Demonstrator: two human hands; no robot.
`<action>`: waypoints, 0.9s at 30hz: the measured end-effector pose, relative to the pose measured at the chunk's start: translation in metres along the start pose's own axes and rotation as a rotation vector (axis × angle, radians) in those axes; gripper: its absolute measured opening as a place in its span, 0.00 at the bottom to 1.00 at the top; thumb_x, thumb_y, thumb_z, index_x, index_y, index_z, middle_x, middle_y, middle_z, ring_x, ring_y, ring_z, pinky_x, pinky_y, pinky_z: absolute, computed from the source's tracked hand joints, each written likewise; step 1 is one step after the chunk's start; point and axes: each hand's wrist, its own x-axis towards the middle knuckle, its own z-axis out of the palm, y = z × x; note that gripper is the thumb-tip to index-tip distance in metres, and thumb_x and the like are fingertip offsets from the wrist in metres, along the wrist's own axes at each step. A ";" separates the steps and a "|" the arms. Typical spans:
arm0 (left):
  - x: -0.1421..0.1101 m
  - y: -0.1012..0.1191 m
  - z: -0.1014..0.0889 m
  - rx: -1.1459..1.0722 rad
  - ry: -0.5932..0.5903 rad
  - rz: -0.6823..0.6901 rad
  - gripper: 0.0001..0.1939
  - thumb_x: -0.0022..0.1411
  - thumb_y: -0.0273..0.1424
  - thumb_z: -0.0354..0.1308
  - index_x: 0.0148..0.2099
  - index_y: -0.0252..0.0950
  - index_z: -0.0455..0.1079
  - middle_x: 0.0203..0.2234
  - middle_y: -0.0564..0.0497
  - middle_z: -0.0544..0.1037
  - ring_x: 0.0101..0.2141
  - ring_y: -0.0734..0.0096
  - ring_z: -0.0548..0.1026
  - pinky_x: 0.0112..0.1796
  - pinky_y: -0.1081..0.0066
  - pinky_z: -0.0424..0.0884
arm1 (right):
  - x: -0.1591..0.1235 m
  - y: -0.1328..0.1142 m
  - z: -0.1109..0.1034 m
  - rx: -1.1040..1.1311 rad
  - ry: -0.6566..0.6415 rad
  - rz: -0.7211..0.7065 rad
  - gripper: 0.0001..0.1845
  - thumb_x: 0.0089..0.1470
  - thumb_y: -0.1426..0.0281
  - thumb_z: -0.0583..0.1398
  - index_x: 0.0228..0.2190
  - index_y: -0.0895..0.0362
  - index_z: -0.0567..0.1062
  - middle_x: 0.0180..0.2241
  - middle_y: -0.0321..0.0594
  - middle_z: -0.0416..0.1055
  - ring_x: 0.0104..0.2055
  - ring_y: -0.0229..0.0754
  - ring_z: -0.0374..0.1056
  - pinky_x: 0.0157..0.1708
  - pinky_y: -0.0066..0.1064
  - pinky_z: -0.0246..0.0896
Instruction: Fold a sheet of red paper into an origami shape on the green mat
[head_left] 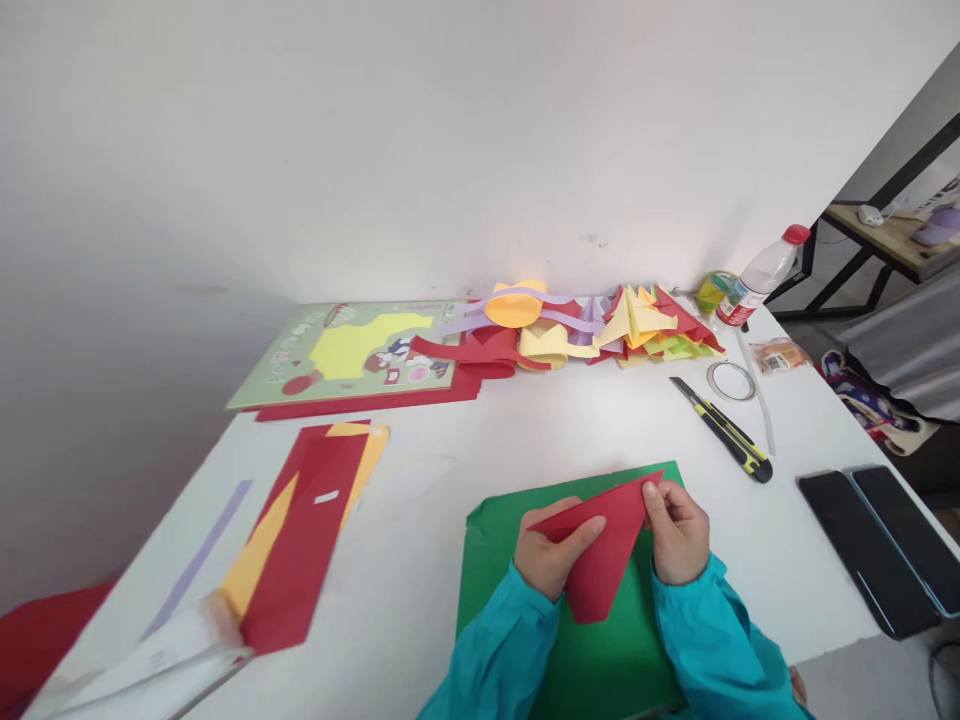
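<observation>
My left hand [551, 558] and my right hand [677, 535] both grip a folded red paper sheet [609, 545]. The sheet is a pointed shape that lies over a green paper sheet [495, 580] near the table's front edge. Left fingers press on the upper left fold; right fingers pinch the upper right corner. Both arms wear teal sleeves.
On the white table [525, 430]: red and yellow sheets [307, 530] at left, a paper pad [352, 350] and a pile of folded paper shapes [585, 330] at the back, a utility knife [724, 430], a tape roll [731, 380], a bottle [761, 275], two phones [877, 545] at right.
</observation>
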 end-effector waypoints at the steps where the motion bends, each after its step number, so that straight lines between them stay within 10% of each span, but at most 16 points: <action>1: 0.000 0.001 0.000 -0.012 0.010 -0.009 0.15 0.41 0.39 0.66 0.23 0.31 0.72 0.16 0.51 0.73 0.19 0.74 0.67 0.20 0.76 0.63 | -0.001 -0.001 0.000 -0.019 -0.023 0.005 0.21 0.49 0.57 0.57 0.14 0.57 0.64 0.12 0.30 0.57 0.17 0.32 0.53 0.18 0.25 0.50; 7: -0.001 0.005 0.000 -0.038 0.048 -0.016 0.14 0.40 0.38 0.66 0.25 0.31 0.74 0.18 0.50 0.75 0.21 0.71 0.71 0.23 0.74 0.67 | -0.007 -0.001 0.002 -0.123 -0.193 -0.063 0.22 0.52 0.57 0.55 0.15 0.58 0.66 0.15 0.31 0.60 0.19 0.32 0.53 0.20 0.25 0.50; 27: 0.000 0.011 -0.007 -0.047 -0.077 -0.078 0.16 0.39 0.39 0.66 0.23 0.30 0.73 0.18 0.48 0.75 0.20 0.69 0.71 0.21 0.73 0.65 | -0.003 -0.004 -0.005 -0.036 -0.146 -0.036 0.24 0.51 0.58 0.56 0.11 0.57 0.64 0.12 0.31 0.59 0.17 0.32 0.54 0.20 0.26 0.48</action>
